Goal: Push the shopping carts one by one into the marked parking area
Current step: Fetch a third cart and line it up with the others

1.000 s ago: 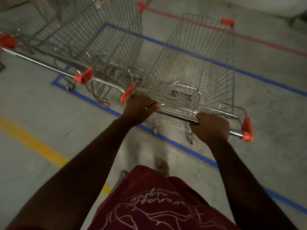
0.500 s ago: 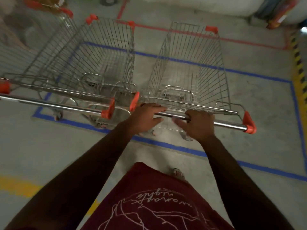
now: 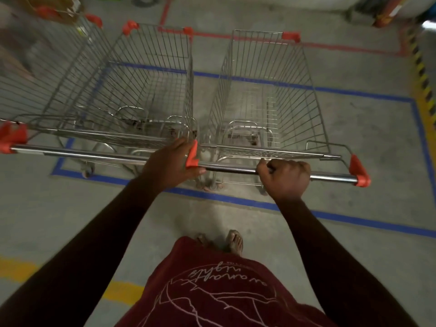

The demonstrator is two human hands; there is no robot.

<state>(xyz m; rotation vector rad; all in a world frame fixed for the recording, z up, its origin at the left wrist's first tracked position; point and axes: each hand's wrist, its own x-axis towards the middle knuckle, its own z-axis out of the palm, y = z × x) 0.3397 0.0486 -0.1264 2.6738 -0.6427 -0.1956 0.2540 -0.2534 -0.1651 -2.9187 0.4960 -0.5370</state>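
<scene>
The steel wire shopping cart (image 3: pixel 271 97) with orange corner caps stands in front of me, its basket inside the blue-taped parking area (image 3: pixel 238 202). My right hand (image 3: pixel 286 181) is closed around its chrome handle (image 3: pixel 330 177), right of the middle. My left hand (image 3: pixel 173 166) wraps the handle's left end at the orange end cap (image 3: pixel 192 158), right where the neighbouring cart's handle (image 3: pixel 82 155) meets it. That second cart (image 3: pixel 146 90) is parked alongside on the left, nearly touching. A third, blurred cart (image 3: pixel 35 74) stands further left.
A red floor line (image 3: pixel 335 47) runs behind the blue area, and a yellow-black hazard stripe (image 3: pixel 422 79) borders the right. A yellow line (image 3: pixel 120 290) crosses the floor near me. My sandalled foot (image 3: pixel 234 241) is just behind the blue line. Boxes (image 3: pixel 59 8) sit at the top left.
The cart has swung straight and now sits parallel beside the left cart. My right hand, loosened half a second ago, has closed on the handle again. My left hand slid to the handle's left end.
</scene>
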